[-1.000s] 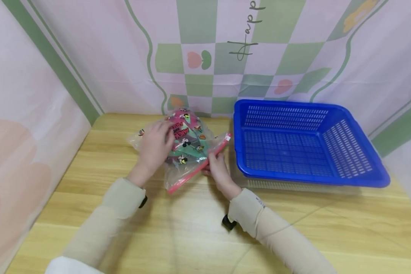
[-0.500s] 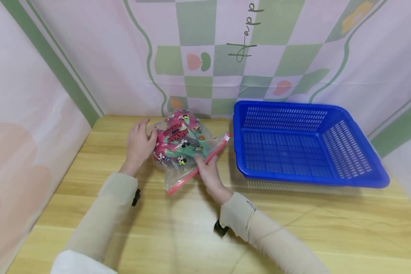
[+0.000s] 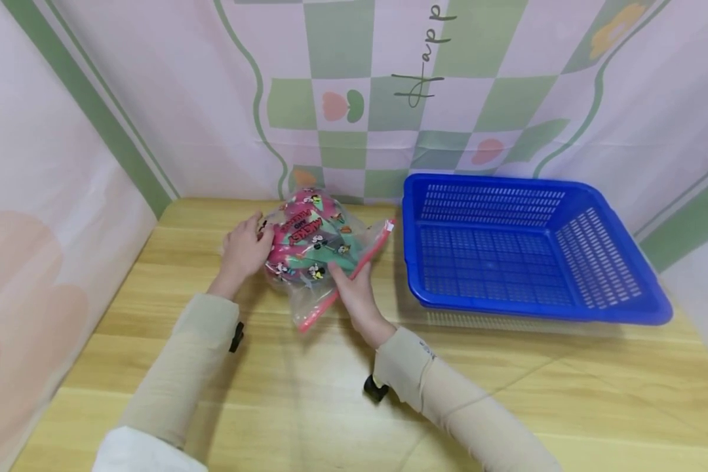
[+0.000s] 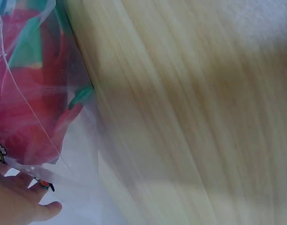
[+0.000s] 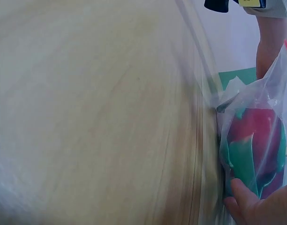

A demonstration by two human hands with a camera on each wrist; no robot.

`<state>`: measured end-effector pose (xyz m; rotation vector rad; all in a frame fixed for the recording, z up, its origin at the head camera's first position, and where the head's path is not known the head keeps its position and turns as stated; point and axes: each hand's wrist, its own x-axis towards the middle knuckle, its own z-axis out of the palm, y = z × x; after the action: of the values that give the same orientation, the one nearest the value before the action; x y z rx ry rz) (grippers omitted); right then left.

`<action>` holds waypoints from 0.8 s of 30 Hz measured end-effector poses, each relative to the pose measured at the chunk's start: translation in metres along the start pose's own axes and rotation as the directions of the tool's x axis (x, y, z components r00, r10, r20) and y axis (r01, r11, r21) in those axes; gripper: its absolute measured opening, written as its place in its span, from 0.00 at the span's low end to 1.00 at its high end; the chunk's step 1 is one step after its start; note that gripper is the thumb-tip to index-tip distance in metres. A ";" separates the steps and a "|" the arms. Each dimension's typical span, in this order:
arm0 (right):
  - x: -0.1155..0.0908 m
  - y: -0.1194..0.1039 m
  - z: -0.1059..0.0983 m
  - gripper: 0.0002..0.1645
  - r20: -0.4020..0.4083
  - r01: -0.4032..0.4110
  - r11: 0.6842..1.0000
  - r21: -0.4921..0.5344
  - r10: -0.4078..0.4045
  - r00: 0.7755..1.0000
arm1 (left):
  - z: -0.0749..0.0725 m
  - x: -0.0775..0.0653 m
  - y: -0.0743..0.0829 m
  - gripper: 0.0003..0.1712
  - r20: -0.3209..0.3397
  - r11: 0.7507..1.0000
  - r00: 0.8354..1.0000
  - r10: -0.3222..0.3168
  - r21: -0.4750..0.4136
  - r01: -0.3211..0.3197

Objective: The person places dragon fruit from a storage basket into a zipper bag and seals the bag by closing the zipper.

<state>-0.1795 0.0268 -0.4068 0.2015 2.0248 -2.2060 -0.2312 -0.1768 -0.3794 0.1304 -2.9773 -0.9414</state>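
Clear zip bag [image 3: 324, 262] stuffed with red-and-green printed cloth [image 3: 307, 246], resting on the wooden table [image 3: 330, 406] just left of the blue basket [image 3: 507, 249]; left hand [image 3: 243, 252] cupped against the bag's left side, fingers curled onto the plastic; right hand [image 3: 354, 295] under the red zip strip [image 3: 345, 282], fingers pinching near its middle. Best handled, by the look of it, by pressing the bulge flat with the left while sliding the pinch along the strip end to end; worth keeping cloth clear of the seal.
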 end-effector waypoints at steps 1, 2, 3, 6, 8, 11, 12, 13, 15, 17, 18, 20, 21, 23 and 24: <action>0.001 0.000 0.000 0.50 0.002 -0.001 1.000 0.006 0.001 1.000 | 0.000 0.000 0.000 0.36 0.003 1.000 1.000 -0.002 -0.003 0.002; 0.001 0.000 0.000 0.50 0.007 0.001 1.000 0.008 -0.001 1.000 | 0.001 -0.001 0.000 0.35 0.005 1.000 1.000 -0.002 -0.006 0.002; 0.001 0.000 0.000 0.50 0.013 0.006 1.000 0.015 -0.006 1.000 | 0.001 -0.001 0.000 0.35 0.009 1.000 1.000 -0.002 -0.011 0.003; 0.003 0.000 0.001 0.49 0.023 0.027 0.999 0.023 -0.028 0.999 | 0.003 -0.001 0.001 0.34 0.030 0.999 1.000 -0.005 -0.034 0.006; 0.003 0.001 0.002 0.49 0.035 0.048 0.998 0.035 -0.049 0.998 | 0.004 -0.001 0.002 0.34 0.048 0.998 0.999 -0.012 -0.059 0.015; 0.004 0.002 0.003 0.48 0.043 0.071 0.997 0.042 -0.073 0.996 | 0.005 -0.001 0.003 0.34 0.074 0.995 0.997 -0.026 -0.097 0.033; 0.005 0.002 0.004 0.48 0.043 0.075 0.996 0.039 -0.077 0.996 | 0.006 -0.001 0.004 0.34 0.079 0.993 0.996 -0.030 -0.108 0.038; 0.005 0.002 0.004 0.48 0.041 0.070 0.997 0.031 -0.072 0.997 | 0.006 -0.001 0.004 0.33 0.082 0.992 0.996 -0.032 -0.118 0.041; 0.006 0.001 0.005 0.49 0.031 0.056 0.998 0.012 -0.056 0.998 | 0.008 -0.002 0.005 0.33 0.080 0.989 0.996 -0.035 -0.138 0.046; 0.007 0.001 0.005 0.50 0.022 0.040 0.999 -0.001 -0.040 0.999 | 0.009 -0.002 0.005 0.32 0.071 0.986 0.997 -0.034 -0.160 0.045; 0.008 0.001 0.005 0.50 0.020 0.033 0.999 -0.004 -0.033 0.999 | 0.010 -0.003 0.006 0.32 0.062 0.984 0.998 -0.033 -0.172 0.043; 0.009 0.001 0.006 0.51 0.015 0.023 1.000 -0.008 -0.023 1.000 | 0.013 -0.003 0.006 0.31 0.040 0.979 0.999 -0.032 -0.202 0.039; 0.009 0.002 0.006 0.52 0.013 0.023 1.000 -0.006 -0.023 1.000 | 0.014 -0.004 0.006 0.31 0.029 0.976 0.999 -0.031 -0.217 0.037; 0.007 -0.002 0.006 0.53 0.014 0.007 1.000 -0.021 -0.006 1.000 | 0.016 -0.005 0.007 0.29 0.006 0.968 0.999 -0.040 -0.246 0.040; 0.007 -0.002 0.006 0.54 0.010 -0.003 0.999 -0.035 0.004 1.000 | 0.018 -0.006 0.008 0.28 -0.010 0.965 0.999 -0.050 -0.257 0.045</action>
<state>-0.1871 0.0204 -0.4058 0.1892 2.0547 -2.1629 -0.2268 -0.1597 -0.3895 0.2041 -2.8155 -1.3137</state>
